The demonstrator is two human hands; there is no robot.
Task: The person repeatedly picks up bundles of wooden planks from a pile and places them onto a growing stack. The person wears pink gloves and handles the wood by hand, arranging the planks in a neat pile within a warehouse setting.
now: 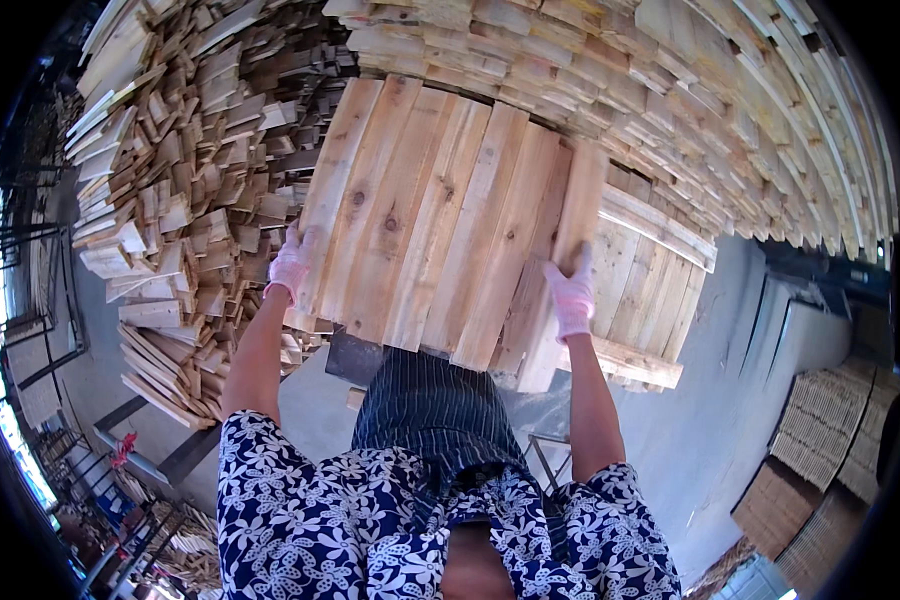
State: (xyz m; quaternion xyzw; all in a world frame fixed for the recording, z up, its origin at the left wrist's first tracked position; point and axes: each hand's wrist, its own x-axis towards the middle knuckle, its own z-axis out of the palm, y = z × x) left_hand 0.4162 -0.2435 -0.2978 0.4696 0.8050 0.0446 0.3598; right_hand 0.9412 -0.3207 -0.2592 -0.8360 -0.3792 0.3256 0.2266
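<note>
A row of light wooden planks (420, 215) lies side by side in front of me, with knots and uneven ends. My left hand (290, 263), in a pink and white glove, is closed around the row's left edge. On the opposite side my right hand (572, 297), gloved alike, grips a plank (578, 190) standing a little proud of the others, its thumb spread away from the fingers. The fingers' undersides are hidden. Just right of that hand sits a slatted wooden panel (645, 275) with crosspieces along two edges.
A jumbled heap of short wood pieces (190, 200) rises on the left. Tall stacks of boards (590, 70) fill the far side and curve round to the right. Ribbed brown bundles (820, 425) stand at the right on the grey floor (660, 420). Metal frames (40, 350) stand far left.
</note>
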